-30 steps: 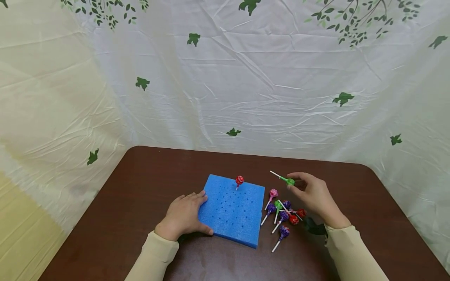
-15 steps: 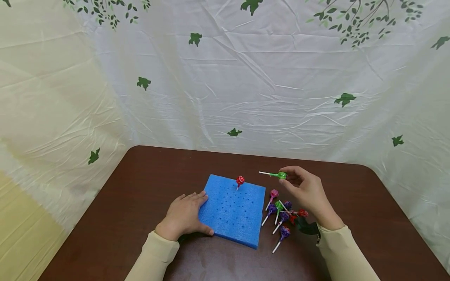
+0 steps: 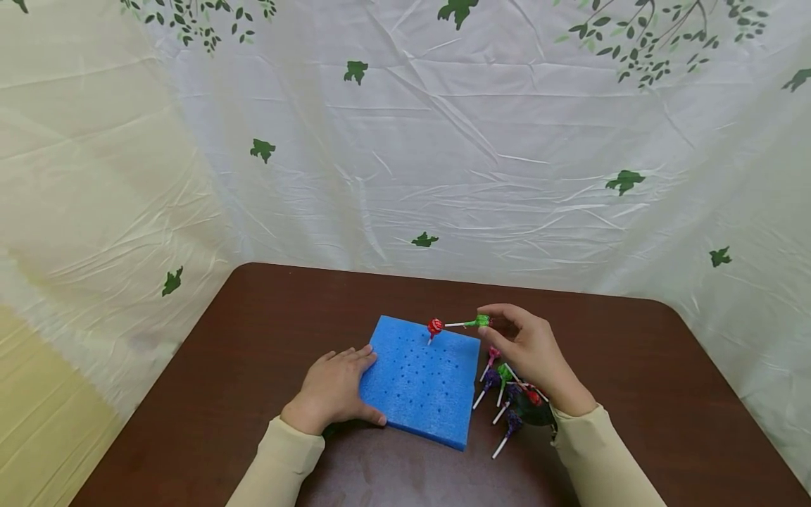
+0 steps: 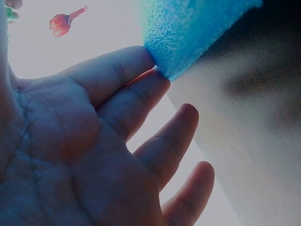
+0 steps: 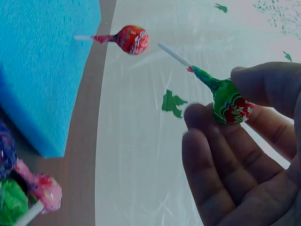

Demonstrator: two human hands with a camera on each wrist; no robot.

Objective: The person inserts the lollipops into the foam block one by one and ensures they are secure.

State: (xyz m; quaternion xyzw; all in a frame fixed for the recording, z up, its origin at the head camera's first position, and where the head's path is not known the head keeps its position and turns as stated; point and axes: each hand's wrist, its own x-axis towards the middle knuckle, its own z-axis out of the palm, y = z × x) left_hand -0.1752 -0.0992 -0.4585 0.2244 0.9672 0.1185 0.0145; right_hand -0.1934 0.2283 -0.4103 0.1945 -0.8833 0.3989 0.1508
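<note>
In the head view a blue foam block with rows of small holes lies on the table. A red lollipop stands upright by its stick near the block's far edge. My left hand rests at the block's left side, fingers extended against the edge and thumb by the near corner. In the left wrist view two fingertips touch the foam. My right hand pinches a green lollipop by its wrapped head, above the block's far right corner. Its white stick points left, towards the red lollipop, nearly level in the head view.
Right of the block lies a loose pile of lollipops: a pink one, a green one, a red one and purple ones, partly hidden by my right hand and wrist strap. A leaf-patterned white cloth hangs behind the brown table.
My right hand has moved left with the green lollipop, from above the pile to the block's far right corner. The stick has swung to nearly level. My left hand stays in place.
</note>
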